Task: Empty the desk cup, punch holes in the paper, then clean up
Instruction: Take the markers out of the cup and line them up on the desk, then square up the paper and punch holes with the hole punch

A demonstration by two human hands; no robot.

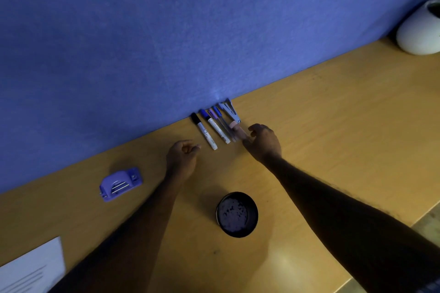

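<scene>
right hand [263,141] partly hides a pink-capped item [236,127].

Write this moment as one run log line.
cup: empty, upright | pens: lined by wall | right hand: at pink tube | left hand: empty | punch: untouched

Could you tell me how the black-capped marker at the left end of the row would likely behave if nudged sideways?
The black-capped marker looks round-bodied and lies flat on the smooth desk, so it would probably roll rather than slide. It looks rigid and likely light. Rolling right, it would soon meet the blue-capped marker.
</scene>
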